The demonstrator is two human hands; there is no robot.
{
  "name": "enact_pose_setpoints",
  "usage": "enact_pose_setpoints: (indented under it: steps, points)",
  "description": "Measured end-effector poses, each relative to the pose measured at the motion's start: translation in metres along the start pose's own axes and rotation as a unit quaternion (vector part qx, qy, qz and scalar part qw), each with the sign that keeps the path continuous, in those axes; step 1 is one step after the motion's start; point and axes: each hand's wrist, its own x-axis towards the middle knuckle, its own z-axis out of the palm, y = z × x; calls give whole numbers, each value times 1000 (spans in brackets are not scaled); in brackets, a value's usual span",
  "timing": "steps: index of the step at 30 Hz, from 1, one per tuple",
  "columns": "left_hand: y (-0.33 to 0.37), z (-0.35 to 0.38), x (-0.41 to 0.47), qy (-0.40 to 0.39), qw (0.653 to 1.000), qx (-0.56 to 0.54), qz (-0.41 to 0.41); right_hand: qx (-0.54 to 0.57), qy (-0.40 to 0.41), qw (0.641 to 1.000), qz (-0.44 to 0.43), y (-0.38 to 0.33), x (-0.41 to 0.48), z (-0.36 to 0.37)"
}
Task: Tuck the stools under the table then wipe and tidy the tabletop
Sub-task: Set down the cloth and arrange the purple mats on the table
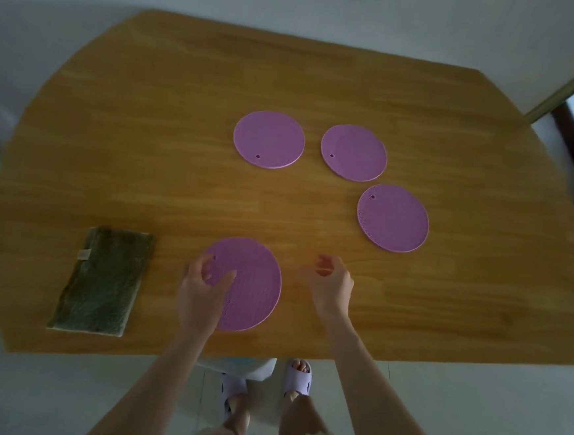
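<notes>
Landmark is the near mat (pixel 255 293), the round purple one closest to your edge of the bench (pixel 149 120). Well left of it is the green cloth (pixel 102 280), folded flat with nothing holding it. I judge it is parked clear of the mats but within reach for wiping. On the near mat's left rim is your left hand (pixel 201 286), thumb on top and fingers curled at the rim by the hang hole, so it grips the mat by its edge. The mat is thin and flat, so an edge pinch is probably the only way to lift it. Well beyond the near mat lies the far mat (pixel 268 139), flat, hole toward you. Just right of the near mat, not touching it, is your right hand (pixel 331 286), blurred, fingers loosely curled and holding nothing. Whether it touches the wood is unclear; it is likely ready to take a mat. Beyond and right of the near mat is the second far mat (pixel 353 153), a gap from the far mat. Further right of the near mat, closer than those two, is the right mat (pixel 392 218). The four mats are scattered with none overlapping, so I judge tidying is barely started and stacking comes next. Stools: can't tell. A pale thing (pixel 253 365) shows under the bench edge below the near mat, too hidden to call.
</notes>
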Motion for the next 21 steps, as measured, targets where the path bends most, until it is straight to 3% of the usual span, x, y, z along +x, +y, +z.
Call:
enact_pose_setpoints:
  steps: [10,16,21]
  points:
    - [91,112,-6,-95,992,-26,77,41,92,995,26,22,73,-111]
    - [135,178,-8,-127,990,-28,53,38,88,995,40,32,127,-153]
    - [161,228,-2,-108,994,-27,23,22,72,997,13,39,174,-171]
